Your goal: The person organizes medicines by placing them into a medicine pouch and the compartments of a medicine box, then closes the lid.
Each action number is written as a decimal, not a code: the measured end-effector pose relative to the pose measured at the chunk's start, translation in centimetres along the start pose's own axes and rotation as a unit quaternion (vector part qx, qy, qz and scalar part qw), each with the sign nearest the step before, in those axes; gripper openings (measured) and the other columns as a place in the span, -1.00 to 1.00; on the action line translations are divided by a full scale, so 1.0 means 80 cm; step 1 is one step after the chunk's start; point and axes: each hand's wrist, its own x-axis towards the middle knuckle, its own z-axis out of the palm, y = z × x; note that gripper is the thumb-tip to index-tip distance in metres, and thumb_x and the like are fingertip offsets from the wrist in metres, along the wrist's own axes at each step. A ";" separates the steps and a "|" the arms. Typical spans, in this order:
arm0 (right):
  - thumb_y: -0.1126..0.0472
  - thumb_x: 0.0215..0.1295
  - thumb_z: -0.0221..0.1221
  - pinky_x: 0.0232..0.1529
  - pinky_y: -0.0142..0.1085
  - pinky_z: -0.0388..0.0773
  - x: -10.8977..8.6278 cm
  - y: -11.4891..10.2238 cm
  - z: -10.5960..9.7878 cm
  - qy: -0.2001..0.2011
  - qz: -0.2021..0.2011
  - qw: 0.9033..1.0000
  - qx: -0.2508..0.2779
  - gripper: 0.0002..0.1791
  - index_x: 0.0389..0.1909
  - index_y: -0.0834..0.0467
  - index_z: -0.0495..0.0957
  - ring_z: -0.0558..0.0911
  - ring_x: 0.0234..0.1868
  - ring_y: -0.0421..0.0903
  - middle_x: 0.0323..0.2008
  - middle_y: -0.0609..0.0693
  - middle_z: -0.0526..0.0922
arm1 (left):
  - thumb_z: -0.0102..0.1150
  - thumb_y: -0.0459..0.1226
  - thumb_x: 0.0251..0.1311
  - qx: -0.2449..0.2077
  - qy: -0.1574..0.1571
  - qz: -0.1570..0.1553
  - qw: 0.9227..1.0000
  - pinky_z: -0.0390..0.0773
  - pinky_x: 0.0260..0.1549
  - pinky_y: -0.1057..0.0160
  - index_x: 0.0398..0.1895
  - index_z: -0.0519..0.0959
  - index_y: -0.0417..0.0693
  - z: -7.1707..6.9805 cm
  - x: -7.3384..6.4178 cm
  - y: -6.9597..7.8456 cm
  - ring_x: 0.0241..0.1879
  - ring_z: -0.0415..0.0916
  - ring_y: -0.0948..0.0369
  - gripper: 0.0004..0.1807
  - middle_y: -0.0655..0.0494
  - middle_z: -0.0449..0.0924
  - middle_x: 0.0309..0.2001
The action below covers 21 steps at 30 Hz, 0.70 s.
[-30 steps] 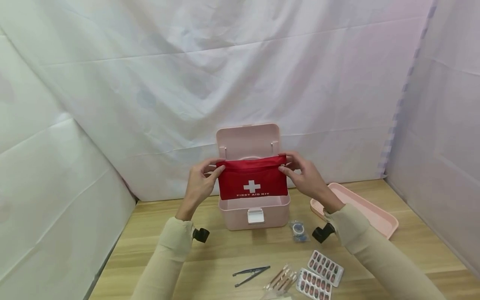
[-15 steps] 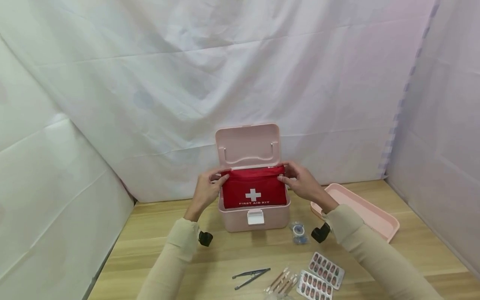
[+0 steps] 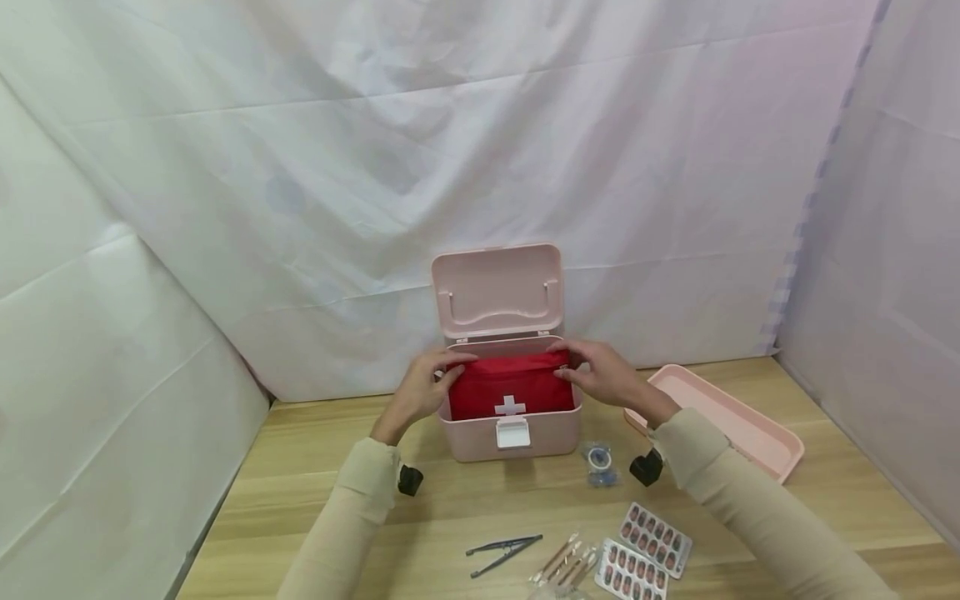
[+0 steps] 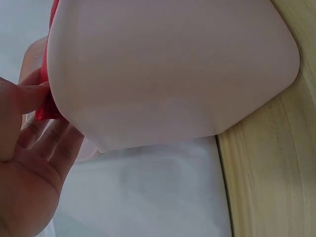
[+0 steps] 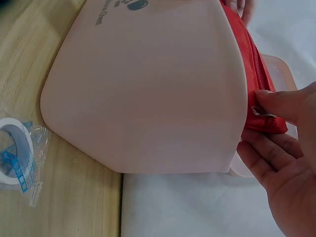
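Observation:
A red first aid pouch (image 3: 513, 385) with a white cross sits partly inside the pink box (image 3: 480, 439), its lower part hidden by the front wall. The left hand (image 3: 422, 385) pinches the pouch's upper left corner between thumb and fingers. At the upper right corner, near the zipper pull, the right hand (image 3: 606, 372) pinches it the same way. In the right wrist view the pouch's zippered edge (image 5: 257, 69) sticks out past the box rim. The box's lid (image 3: 497, 290) stands open behind.
Right of the box lies a pink tray (image 3: 738, 417), partly behind the right forearm. A bagged tape roll (image 3: 599, 459) lies by the box's front right corner. Nearer are tweezers (image 3: 504, 552), packed cotton swabs (image 3: 562, 562) and two blister packs (image 3: 654, 540). White cloth (image 3: 337, 192) hangs behind.
Both hands have lowered the red pouch from above the box down into it. The lettering under the cross is now hidden behind the box's front wall.

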 end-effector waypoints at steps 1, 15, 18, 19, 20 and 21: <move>0.37 0.26 0.29 -0.19 -0.21 0.63 0.000 0.001 0.000 -0.004 -0.005 1.000 -0.004 -0.62 0.11 0.24 0.55 0.64 -0.26 -0.13 -0.16 0.05 0.69 | 0.13 -0.47 0.32 0.008 -0.005 0.008 1.000 0.60 -0.23 0.24 0.01 0.71 -0.01 0.000 0.000 0.000 -0.16 0.51 0.16 -0.69 0.05 0.68 -0.08; 0.39 0.18 0.35 -0.29 -0.33 0.61 0.005 -0.005 0.004 -0.066 -0.044 0.995 -0.062 -0.76 -0.15 0.20 0.57 0.59 -0.31 -0.16 -0.27 -0.02 0.66 | 0.07 -0.53 0.29 0.098 -0.071 0.050 0.991 0.53 -0.27 0.27 0.00 0.70 -0.06 0.000 -0.004 0.005 -0.31 0.43 0.21 -0.65 0.09 0.57 -0.27; 0.37 0.17 0.36 -0.34 -0.35 0.56 0.005 -0.008 0.003 -0.077 -0.053 0.991 -0.091 -0.78 -0.19 0.20 0.58 0.56 -0.36 -0.12 -0.29 -0.02 0.65 | 0.07 -0.53 0.29 0.114 -0.071 0.067 0.989 0.55 -0.24 0.25 -0.01 0.69 -0.09 0.000 -0.005 0.006 -0.30 0.46 0.20 -0.67 0.07 0.59 -0.26; 0.36 0.17 0.36 -0.35 -0.35 0.55 0.005 -0.008 0.003 -0.081 -0.055 0.990 -0.097 -0.79 -0.20 0.20 0.58 0.55 -0.37 -0.10 -0.30 -0.02 0.65 | 0.07 -0.52 0.29 0.118 -0.073 0.068 0.988 0.56 -0.22 0.23 -0.01 0.70 -0.09 0.001 -0.005 0.007 -0.29 0.48 0.19 -0.67 0.07 0.60 -0.26; 0.36 0.17 0.36 -0.35 -0.35 0.54 0.006 -0.009 0.003 -0.083 -0.057 0.989 -0.104 -0.80 -0.20 0.21 0.58 0.56 -0.37 -0.10 -0.29 -0.01 0.65 | 0.07 -0.52 0.29 0.123 -0.074 0.069 0.987 0.57 -0.20 0.22 -0.01 0.70 -0.09 0.001 -0.005 0.007 -0.28 0.49 0.18 -0.67 0.06 0.60 -0.25; 0.35 0.17 0.36 -0.34 -0.34 0.55 0.006 -0.009 0.004 -0.085 -0.059 0.989 -0.109 -0.80 -0.21 0.22 0.58 0.56 -0.37 -0.09 -0.29 0.00 0.65 | 0.06 -0.52 0.28 0.129 -0.076 0.070 0.986 0.58 -0.19 0.20 -0.01 0.70 -0.09 0.001 -0.005 0.007 -0.27 0.51 0.18 -0.67 0.06 0.61 -0.24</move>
